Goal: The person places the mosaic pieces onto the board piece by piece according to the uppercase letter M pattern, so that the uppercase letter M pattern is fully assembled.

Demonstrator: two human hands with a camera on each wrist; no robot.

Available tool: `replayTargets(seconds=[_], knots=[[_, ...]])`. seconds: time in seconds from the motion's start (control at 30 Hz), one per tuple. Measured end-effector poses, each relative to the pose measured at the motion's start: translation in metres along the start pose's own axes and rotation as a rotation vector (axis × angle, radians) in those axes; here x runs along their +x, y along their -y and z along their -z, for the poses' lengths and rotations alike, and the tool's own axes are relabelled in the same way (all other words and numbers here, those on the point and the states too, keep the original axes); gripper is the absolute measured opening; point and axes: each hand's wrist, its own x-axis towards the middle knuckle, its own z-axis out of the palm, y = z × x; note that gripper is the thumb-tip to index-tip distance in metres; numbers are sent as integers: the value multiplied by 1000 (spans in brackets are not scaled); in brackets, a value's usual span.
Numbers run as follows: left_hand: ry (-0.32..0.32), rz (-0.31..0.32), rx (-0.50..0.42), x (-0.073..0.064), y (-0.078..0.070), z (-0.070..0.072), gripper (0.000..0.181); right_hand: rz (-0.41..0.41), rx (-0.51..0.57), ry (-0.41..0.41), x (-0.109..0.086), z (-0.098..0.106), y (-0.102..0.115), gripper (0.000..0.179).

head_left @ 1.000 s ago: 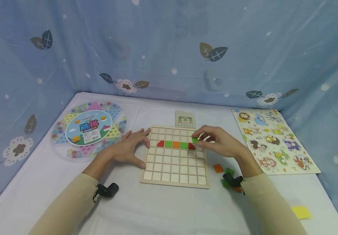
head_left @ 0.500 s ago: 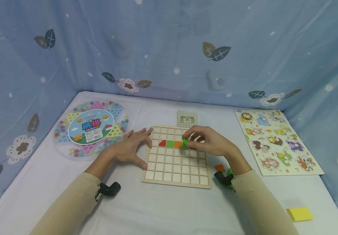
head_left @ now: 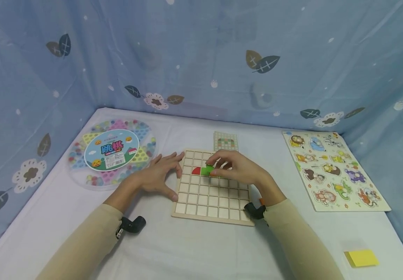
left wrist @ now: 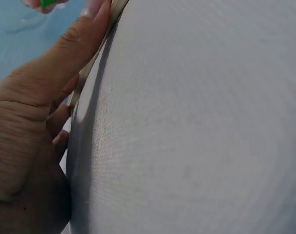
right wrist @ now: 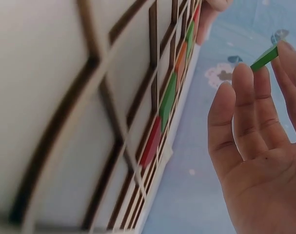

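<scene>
My right hand [head_left: 236,167] is over the upper half of a wooden grid board [head_left: 204,200]. Its thumb and a finger pinch a green square tile [right wrist: 265,58], raised off the board. A row of pieces lies in the grid below: a red curved-edge piece [right wrist: 150,144], a green tile [right wrist: 168,100], an orange tile [right wrist: 181,61], then more green and another red curved-edge piece [head_left: 196,170]. In the head view the right hand hides much of this row. My left hand [head_left: 157,175] touches the board's left edge, fingers spread, its thumb lower down on the rim.
A small pattern card [head_left: 225,140] lies behind the board. At the left is a round Chinese checkers set [head_left: 110,149]; at the right, an animal puzzle board [head_left: 337,171]. A yellow block [head_left: 362,258] sits at front right. An orange tile [head_left: 261,201] shows partly behind the right wrist.
My right hand has moved left along the row with the green tile, from near the right-hand red piece to beside the left-hand one. The left hand stays at the board's edge.
</scene>
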Motion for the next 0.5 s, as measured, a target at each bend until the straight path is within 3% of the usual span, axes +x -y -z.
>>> replayTargets(seconds=[0.5], knots=[[1,-3,-3,0,0,0,64,25,-45,55,21,-17,8,30]])
